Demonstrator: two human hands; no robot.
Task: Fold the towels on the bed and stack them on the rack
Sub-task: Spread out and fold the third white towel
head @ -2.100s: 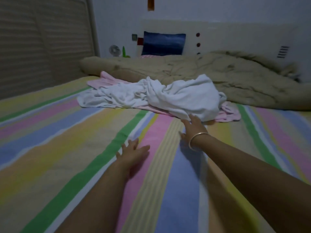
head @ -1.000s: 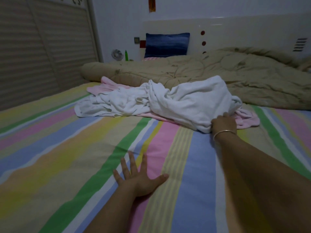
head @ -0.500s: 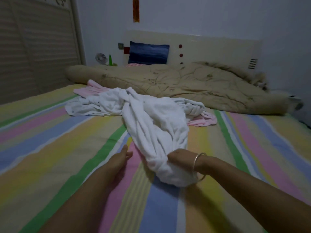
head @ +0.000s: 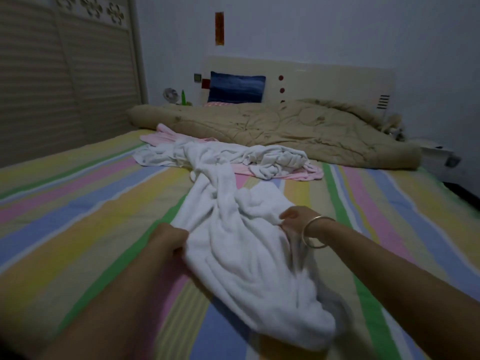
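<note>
A large white towel [head: 244,255] lies crumpled and stretched toward me across the striped bed [head: 78,203]. My left hand [head: 168,240] is closed on its left edge. My right hand [head: 294,219], with a gold bangle at the wrist, pinches its right edge. Further back, more white towels [head: 259,157] lie bunched on top of a pink towel [head: 309,175]. No rack is in view.
A beige quilt [head: 298,131] is rolled across the head of the bed, with a blue pillow [head: 236,87] against the headboard. A slatted wardrobe door [head: 65,87] runs along the left. A small fan and a green bottle stand in the far corner.
My right hand has dragged the white towel from the pile toward me. My left hand, flat on the sheet before, now grips the towel's left edge.
</note>
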